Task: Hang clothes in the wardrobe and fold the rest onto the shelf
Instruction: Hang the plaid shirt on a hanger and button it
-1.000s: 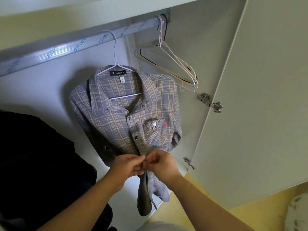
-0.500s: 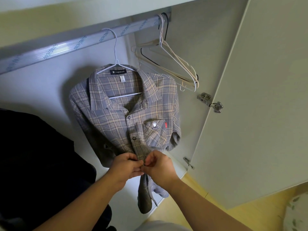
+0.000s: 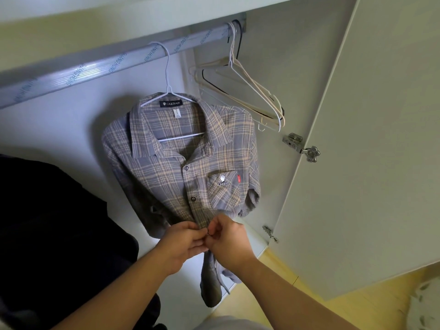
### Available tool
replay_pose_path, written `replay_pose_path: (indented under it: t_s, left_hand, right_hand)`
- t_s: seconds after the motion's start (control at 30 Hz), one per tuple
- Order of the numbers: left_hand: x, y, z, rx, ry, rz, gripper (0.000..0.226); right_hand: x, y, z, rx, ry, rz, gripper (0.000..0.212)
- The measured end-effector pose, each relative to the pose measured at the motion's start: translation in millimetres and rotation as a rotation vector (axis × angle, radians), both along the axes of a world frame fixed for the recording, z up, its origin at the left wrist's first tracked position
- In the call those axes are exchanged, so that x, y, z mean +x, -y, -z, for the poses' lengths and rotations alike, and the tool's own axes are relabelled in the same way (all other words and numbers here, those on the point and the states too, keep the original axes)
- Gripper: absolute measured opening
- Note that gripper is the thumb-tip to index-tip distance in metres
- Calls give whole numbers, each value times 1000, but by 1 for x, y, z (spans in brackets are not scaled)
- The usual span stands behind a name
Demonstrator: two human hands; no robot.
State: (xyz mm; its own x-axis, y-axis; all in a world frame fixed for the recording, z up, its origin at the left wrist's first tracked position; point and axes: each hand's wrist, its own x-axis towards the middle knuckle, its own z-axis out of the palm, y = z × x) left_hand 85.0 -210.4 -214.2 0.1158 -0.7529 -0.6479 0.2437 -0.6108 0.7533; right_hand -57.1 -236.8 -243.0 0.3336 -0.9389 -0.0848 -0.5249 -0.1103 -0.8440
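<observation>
found a grey-and-beige plaid button-up shirt [image 3: 166, 172] hung inside the wardrobe on a thin white wire hanger [image 3: 168, 91], hook over a silver metal rail [image 3: 95, 65] with blue lettering. read "caesar" on the dark neck label [image 3: 171, 103] and on the chest pocket [image 3: 222, 189]. counted two dark round buttons done up on the front: upper button [image 3: 186, 168], lower button [image 3: 193, 199]. saw the shirt's tail trailing down below the hands.

noted left hand [image 3: 183, 244] with fingers curled, pinching the shirt's front edge just below the lower button. noted right hand [image 3: 228, 241] likewise curled, thumb and fingertips pinching the opposite front edge. recorded both hands touching at the fingertips, over the front opening. spotted a small dark speck between the fingertips; too small to name.

logged a bunch of bare hangers [image 3: 247, 91], cream, white and black, at the rail's right end, just beside the shirt's shoulder. logged a white wardrobe door [image 3: 369, 163] swung open at right, with an upper hinge [image 3: 302, 147] and a lower hinge [image 3: 270, 233], both metal. logged a dark garment [image 3: 59, 234] filling the lower left, beside the shirt. saw yellow floor [image 3: 357, 313] beneath the door.
</observation>
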Motion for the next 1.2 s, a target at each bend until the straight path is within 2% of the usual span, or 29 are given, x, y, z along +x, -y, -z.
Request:
replay_pose_path:
  t_s: [0.3,0.53,0.73,1.07,1.2]
  left_hand:
    - [5,2,3,121,-20,-6,23]
    - [8,5,10,164,-158,-90,28]
    - [11,7,11,159,-141,-90,28]
    - [12,9,7,110,-136,-33,24]
    - [15,9,7,80,-100,-14,24]
  right_hand:
    - [2,-2,4,-69,-42,-23,24]
    - [0,-5,7,-151,-82,-50,25]
    - [-2,-4,3,-145,-86,-50,18]
    - [-3,-5,6,-144,-118,-5,26]
    - [-3,-5,0,-106,-88,-8,20]
